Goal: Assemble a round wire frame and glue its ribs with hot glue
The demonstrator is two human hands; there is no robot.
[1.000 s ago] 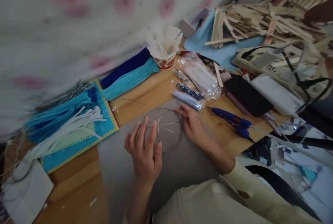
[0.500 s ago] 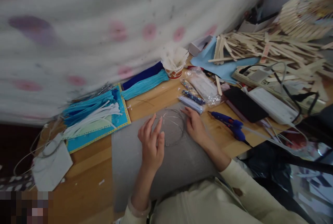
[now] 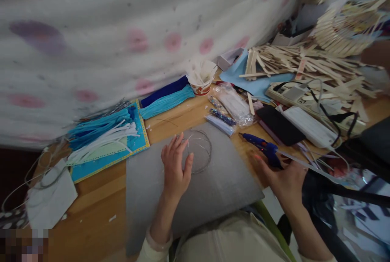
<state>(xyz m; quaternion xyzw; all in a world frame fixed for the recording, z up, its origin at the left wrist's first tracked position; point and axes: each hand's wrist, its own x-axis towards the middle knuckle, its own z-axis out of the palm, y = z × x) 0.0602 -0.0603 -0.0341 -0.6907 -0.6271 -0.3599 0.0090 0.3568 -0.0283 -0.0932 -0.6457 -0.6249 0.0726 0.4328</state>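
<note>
My left hand [image 3: 176,164] rests over the left side of a thin wire ring [image 3: 210,148], fingers stretched out and thumb apart. Whether its fingertips touch the wire cannot be told. The ring lies on a grey mat [image 3: 225,185], with a few fine wires across its inside. At the right, my right hand [image 3: 284,176] has its thumb and fingers apart around the handle end of a blue glue gun [image 3: 262,146]. Some of its fingers are hidden behind the gun, and no grip shows. A clear glue stick [image 3: 313,166] extends from the gun's back.
At left, blue and white pipe cleaners [image 3: 103,132] lie on a blue board [image 3: 141,122]. A paper cup [image 3: 201,87], a black phone [image 3: 280,124], a white power bank [image 3: 309,126], a power strip [image 3: 319,107] and wooden sticks [image 3: 280,59] crowd the back and right.
My right hand has left the right side of the wire ring and moved right to the glue gun. My left hand stays by the ring. The view has shifted slightly.
</note>
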